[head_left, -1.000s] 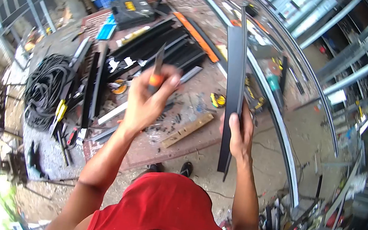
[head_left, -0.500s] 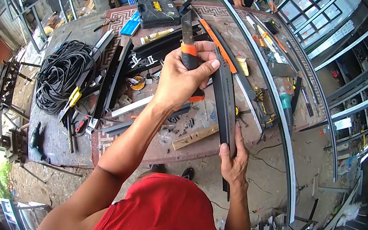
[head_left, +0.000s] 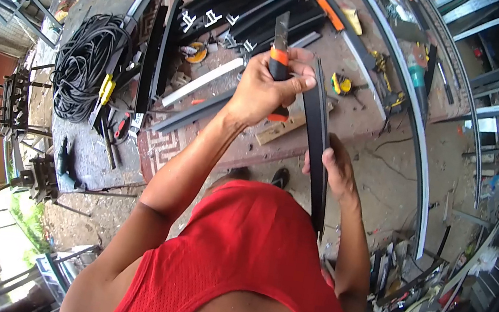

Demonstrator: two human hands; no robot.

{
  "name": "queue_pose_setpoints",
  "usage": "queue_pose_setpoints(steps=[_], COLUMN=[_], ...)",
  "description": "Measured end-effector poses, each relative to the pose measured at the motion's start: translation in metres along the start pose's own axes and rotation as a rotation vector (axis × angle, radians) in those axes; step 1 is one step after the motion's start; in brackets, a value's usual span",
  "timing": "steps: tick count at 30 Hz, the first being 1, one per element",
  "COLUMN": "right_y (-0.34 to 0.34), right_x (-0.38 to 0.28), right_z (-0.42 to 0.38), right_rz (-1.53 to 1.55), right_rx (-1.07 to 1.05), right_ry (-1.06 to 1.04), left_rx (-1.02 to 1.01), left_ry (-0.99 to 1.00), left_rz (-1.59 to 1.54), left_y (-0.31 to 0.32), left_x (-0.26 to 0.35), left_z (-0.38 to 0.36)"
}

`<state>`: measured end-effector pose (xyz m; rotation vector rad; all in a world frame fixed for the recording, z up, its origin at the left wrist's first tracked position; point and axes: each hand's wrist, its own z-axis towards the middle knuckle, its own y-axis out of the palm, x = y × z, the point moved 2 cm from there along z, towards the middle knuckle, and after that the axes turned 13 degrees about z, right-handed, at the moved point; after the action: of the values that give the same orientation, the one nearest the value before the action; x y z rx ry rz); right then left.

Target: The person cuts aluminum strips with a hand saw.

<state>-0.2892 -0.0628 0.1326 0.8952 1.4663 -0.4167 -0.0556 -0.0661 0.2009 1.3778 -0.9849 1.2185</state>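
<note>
My left hand (head_left: 264,93) is closed around the orange-and-black handle of a chisel (head_left: 282,27), its metal blade pointing up and away. The same hand's thumb and fingers also pinch the far end of a long black profile (head_left: 317,118). Lower down, my right hand (head_left: 338,170) grips that profile, thumb on one side and fingertips showing on the other. The profile is held in front of my body, slanting over the table's near edge. A wooden block (head_left: 280,129) lies on the table behind my left hand, and a yellow-black tape measure (head_left: 341,84) rests to the right.
Coiled black cable (head_left: 91,65) sits on the left of the worktable (head_left: 225,142). Black profiles (head_left: 253,9) and small white brackets (head_left: 212,17) lie at the back. A long curved strip (head_left: 418,140) overhangs the right side. A drill (head_left: 65,163) lies at the near left.
My view has tipped down and nearer, and the other person has left it. The profile has turned, so its printed lettering no longer shows. Both hands keep their hold.
</note>
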Motion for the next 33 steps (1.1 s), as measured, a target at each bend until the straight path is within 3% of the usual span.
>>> queue_pose_setpoints(steps=[3, 6, 8, 10, 11, 12, 14, 15, 16, 18, 21, 25, 29, 33], right_y=[0.001, -0.015, -0.034, -0.058, -0.071, -0.079, -0.091, -0.096, -0.104, -0.095, -0.077, -0.072, -0.073, -0.078], right_x=[0.002, 0.002, -0.017, -0.029, -0.024, -0.017, 0.000, 0.022, 0.053, 0.088, 0.113, 0.135, 0.144, 0.154], right_z=[0.011, 0.029, 0.035, 0.034, 0.032, 0.029, 0.017, 0.010, 0.000, -0.017, -0.024, -0.024, -0.017, -0.011], right_rz=[-0.092, -0.060, -0.166, -0.360, -0.507, -0.553, -0.636, -0.758, -0.947, -0.984, -0.999, -0.972, -0.963, -0.982], right_rx=[0.081, 0.294, 0.469, 0.557, 0.581, 0.545, 0.479, 0.443, 0.414, 0.330, 0.305, 0.316, 0.312, 0.308], right_ry=[0.002, -0.065, -0.160, -0.188, -0.171, -0.038, 0.227, 0.254, 0.172, 0.332, 0.380, 0.427, 0.435, 0.449], left_rx=[0.063, 0.114, 0.128, -0.023, -0.022, -0.018, 0.080, 0.130, 0.308, 0.340, 0.307, 0.052, -0.212, -0.355], left_ry=[-0.049, -0.230, -0.119, -0.249, -0.216, -0.177, -0.203, -0.216, -0.293, -0.363, -0.169, -0.016, -0.097, -0.029], left_rz=[-0.049, 0.206, 0.355, 0.972, 1.091, 1.210, 1.127, 1.083, 1.020, 1.013, 1.146, 1.163, 1.247, 1.484], left_y=[-0.019, -0.039, -0.044, -0.041, -0.039, -0.040, -0.058, -0.067, -0.075, -0.098, -0.107, -0.101, -0.082, -0.071], left_x=[-0.031, -0.072, -0.131, -0.150, -0.175, -0.203, -0.228, -0.233, -0.228, -0.224, -0.220, -0.202, -0.182, -0.179], left_z=[0.000, -0.011, -0.022, -0.038, -0.041, -0.043, -0.041, -0.039, -0.038, -0.041, -0.059, -0.072, -0.077, -0.078])
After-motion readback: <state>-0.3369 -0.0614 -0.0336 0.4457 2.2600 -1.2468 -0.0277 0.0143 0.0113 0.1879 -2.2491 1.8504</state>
